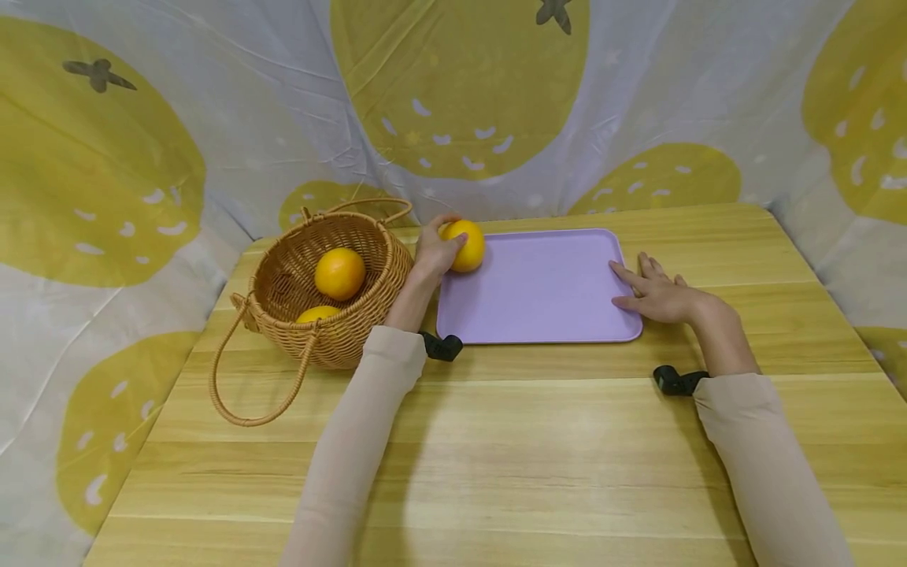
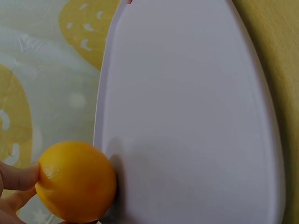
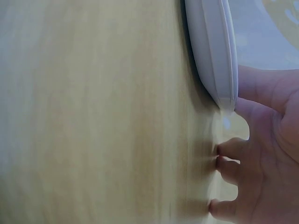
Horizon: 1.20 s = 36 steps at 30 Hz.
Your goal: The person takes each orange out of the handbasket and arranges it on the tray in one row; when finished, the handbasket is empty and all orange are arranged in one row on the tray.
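Note:
My left hand [image 1: 438, 250] grips an orange [image 1: 471, 246] over the far left corner of a lilac tray [image 1: 538, 287]. In the left wrist view the thumb and fingers press against the side of the orange [image 2: 77, 182]; whether it touches the tray I cannot tell. My right hand [image 1: 659, 293] rests at the tray's right edge with its fingers spread, thumb and index finger over the rim, other fingertips on the table. A wicker basket [image 1: 383, 295] stands left of the tray. Inside it lie an orange [image 1: 340, 274] and a yellow fruit [image 1: 318, 314], partly hidden by the rim.
One basket handle [image 1: 244, 421] hangs out over the table's front left, the other [image 1: 368, 201] leans to the back. The wooden table [image 1: 567, 457] meets a fruit-print cloth [image 1: 460, 87] behind and at the sides.

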### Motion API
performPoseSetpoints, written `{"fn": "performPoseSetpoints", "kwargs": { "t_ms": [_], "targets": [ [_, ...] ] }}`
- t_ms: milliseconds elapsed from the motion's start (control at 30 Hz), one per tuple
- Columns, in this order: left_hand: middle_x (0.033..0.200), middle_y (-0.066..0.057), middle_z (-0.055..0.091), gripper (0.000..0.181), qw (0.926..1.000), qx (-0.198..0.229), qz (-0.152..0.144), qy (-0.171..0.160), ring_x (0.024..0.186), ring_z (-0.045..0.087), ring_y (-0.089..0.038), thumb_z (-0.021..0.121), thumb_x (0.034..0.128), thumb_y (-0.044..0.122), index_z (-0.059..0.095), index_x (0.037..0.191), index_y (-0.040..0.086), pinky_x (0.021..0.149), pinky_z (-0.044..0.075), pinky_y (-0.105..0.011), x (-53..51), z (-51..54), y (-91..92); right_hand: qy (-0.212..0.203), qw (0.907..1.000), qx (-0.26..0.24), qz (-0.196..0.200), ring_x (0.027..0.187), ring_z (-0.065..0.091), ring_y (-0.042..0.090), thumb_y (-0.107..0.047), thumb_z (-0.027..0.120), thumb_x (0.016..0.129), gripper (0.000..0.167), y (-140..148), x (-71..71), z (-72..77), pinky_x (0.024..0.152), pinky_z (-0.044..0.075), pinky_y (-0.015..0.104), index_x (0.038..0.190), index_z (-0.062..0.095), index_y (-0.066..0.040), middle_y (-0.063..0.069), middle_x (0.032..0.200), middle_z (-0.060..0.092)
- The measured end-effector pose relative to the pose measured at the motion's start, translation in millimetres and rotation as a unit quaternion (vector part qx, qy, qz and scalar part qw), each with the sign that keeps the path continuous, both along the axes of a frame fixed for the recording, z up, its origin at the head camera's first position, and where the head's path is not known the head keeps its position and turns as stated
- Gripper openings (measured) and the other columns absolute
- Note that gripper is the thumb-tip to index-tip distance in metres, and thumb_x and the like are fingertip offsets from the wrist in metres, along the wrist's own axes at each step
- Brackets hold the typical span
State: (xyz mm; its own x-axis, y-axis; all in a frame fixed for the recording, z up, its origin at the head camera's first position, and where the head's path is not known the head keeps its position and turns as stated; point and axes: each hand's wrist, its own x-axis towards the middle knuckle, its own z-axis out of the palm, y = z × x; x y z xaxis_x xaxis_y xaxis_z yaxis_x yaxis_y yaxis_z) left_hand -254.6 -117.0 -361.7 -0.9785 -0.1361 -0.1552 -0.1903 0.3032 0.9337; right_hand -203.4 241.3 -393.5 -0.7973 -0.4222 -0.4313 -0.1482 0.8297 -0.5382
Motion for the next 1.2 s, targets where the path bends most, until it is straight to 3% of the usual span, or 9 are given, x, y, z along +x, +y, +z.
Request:
{"fn": "performPoseSetpoints", "kwargs": {
  "t_ms": [733, 1000, 1200],
  "targets": [
    [0.159, -0.017, 0.042, 0.04, 0.9998, 0.006, 0.013, -0.014, 0.147, 0.042, -0.033, 0.062, 0.1011, 0.001, 0.061, 0.141, 0.008, 0.12, 0.04, -0.047, -1.6, 2.3, 0.2, -0.002, 1.0, 0.001, 0.002, 0.153, -0.023, 0.052, -0.042, 0.042, 0.111, 0.076, 1.2, -1.4, 0.3, 0.116, -0.013, 0.077, 0.166, 0.001, -0.008, 0.036, 0.164, -0.025],
    [0.161, -0.017, 0.039, 0.044, 0.9993, 0.009, -0.001, -0.036, 0.146, 0.042, -0.032, 0.057, 0.1043, 0.004, 0.054, 0.148, 0.009, 0.121, 0.039, -0.046, -1.9, 3.1, -0.5, -0.001, 1.0, -0.001, 0.004, 0.153, -0.023, 0.053, -0.042, 0.042, 0.111, 0.077, 1.0, -0.9, 0.6, 0.116, -0.013, 0.077, 0.166, 0.001, -0.008, 0.036, 0.163, -0.025],
    [0.162, -0.018, 0.037, 0.045, 0.9993, 0.016, -0.006, -0.033, 0.147, 0.041, -0.032, 0.056, 0.1046, 0.003, 0.051, 0.149, 0.008, 0.122, 0.038, -0.045, -2.8, 4.3, -1.0, -0.001, 1.0, 0.0, 0.003, 0.152, -0.024, 0.053, -0.042, 0.041, 0.111, 0.076, 1.0, -0.8, 0.7, 0.115, -0.013, 0.077, 0.166, 0.001, -0.007, 0.035, 0.163, -0.026]
  ]
}}
